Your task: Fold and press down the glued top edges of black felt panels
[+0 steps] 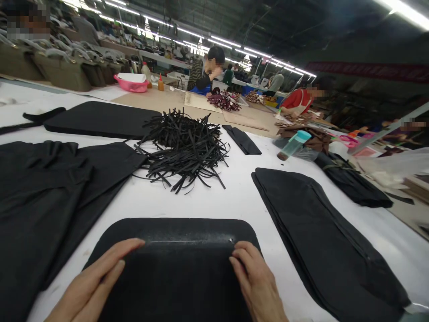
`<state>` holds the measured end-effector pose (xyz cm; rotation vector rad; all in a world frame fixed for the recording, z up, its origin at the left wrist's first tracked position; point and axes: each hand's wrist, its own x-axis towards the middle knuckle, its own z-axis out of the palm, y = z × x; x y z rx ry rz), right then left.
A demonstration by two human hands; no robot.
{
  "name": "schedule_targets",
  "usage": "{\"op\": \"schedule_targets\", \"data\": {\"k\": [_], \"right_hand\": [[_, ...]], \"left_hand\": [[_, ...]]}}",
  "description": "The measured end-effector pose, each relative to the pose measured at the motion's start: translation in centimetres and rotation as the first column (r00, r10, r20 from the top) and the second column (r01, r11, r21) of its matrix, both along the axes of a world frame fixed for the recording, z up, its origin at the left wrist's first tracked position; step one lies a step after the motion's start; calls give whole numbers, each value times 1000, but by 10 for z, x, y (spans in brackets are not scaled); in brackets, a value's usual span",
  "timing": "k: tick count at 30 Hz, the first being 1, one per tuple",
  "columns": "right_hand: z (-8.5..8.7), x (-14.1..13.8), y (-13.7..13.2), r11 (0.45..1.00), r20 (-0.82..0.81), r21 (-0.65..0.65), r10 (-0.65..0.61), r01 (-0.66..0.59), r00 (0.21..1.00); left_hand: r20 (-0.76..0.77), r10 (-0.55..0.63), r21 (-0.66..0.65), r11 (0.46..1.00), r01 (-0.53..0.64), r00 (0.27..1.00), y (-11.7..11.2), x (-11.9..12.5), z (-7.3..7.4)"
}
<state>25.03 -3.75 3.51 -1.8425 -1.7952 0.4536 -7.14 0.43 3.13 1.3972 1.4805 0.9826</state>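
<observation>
A black panel with rounded corners [181, 281] lies in front of me on the white table. Near its far edge runs a glossy band with a thin pale line and a small whitish speck at the right end. My left hand [97, 277] rests at the panel's left side, fingers stretched and thumb apart, fingertips by the line's left end. On the right side, my right hand [256, 279] touches the panel with bent fingers, fingertips close to the speck. I see nothing held in either hand.
A heap of thin black strips [187, 145] lies beyond the panel. Black sheets [43, 201] spread at left; stacked black pieces [321, 237] lie at right. Farther off are a black slab [103, 118], a teal-capped bottle [294, 145], a pink basket [132, 84] and people working.
</observation>
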Motion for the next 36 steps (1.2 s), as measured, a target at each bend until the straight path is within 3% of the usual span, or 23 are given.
{"op": "schedule_targets", "data": {"k": [2,4,7,9,11,13,15,17,18,21,25,30,36], "right_hand": [[16,-31,5,977,-317,-113,137,-181,939],[26,-66,12,928,-617,-125,204,-350,760],[24,-110,20,868,-888,-149,93,-474,450],[17,-124,24,843,-927,-241,-52,-481,372],[11,-126,26,808,-902,-343,-143,-479,407],[9,-120,27,779,-854,-422,-171,-463,491],[10,-112,28,776,-804,-462,-162,-429,572],[13,-106,29,790,-768,-462,-129,-403,627],[15,-104,30,796,-751,-459,-111,-394,651],[18,-100,33,788,-696,-484,-82,-382,714],[16,-84,33,753,-564,-561,-43,-345,825],[6,-28,34,722,-436,-627,-13,-293,900],[-1,31,46,746,-466,-607,-55,-274,883]], "left_hand": [[388,58,-246,968,43,920,-1,28,31],[679,145,-341,930,135,720,3,54,51],[828,218,-352,919,178,517,11,80,57],[851,236,-341,927,153,469,15,86,51],[849,228,-333,931,148,476,18,85,44],[816,173,-318,931,179,552,20,78,38],[699,65,-302,929,211,712,22,68,35],[468,-87,-321,910,261,879,24,57,35],[351,-169,-349,889,296,921,26,51,36],[209,-337,-459,795,397,918,27,39,39],[265,-367,-489,746,453,891,27,28,35],[282,-290,-467,792,394,915,33,8,26],[81,-137,-428,890,159,987,47,4,25]]}}
